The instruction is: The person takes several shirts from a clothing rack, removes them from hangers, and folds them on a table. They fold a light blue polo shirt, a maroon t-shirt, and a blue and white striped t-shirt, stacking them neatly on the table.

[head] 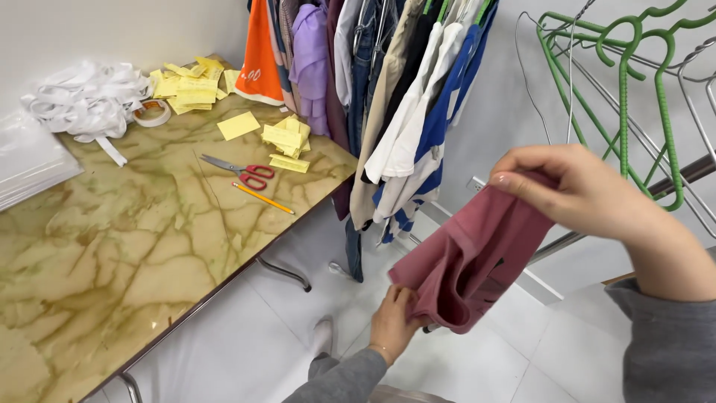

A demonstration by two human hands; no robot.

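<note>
Right hand [589, 195] nearest camera, pinching top edge of pink garment [470, 257], held in the air beside the bench [127, 239]; left hand [394, 322] grips its lower edge. Step judged: straightening the cloth between both hands; a hanger would need one hand freed. Garment dusty rose, soft, folded, creased. Green hangers [634, 89] right, hung clothes [388, 82] behind

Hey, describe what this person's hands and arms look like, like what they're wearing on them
Both hands are bare, with no gloves. The left hand comes out of a grey long sleeve of soft knit fabric, with a thin bracelet at the wrist. The right hand has short, plain nails, and its forearm is uncovered down to a matching grey sleeve pushed up toward the elbow.
</note>
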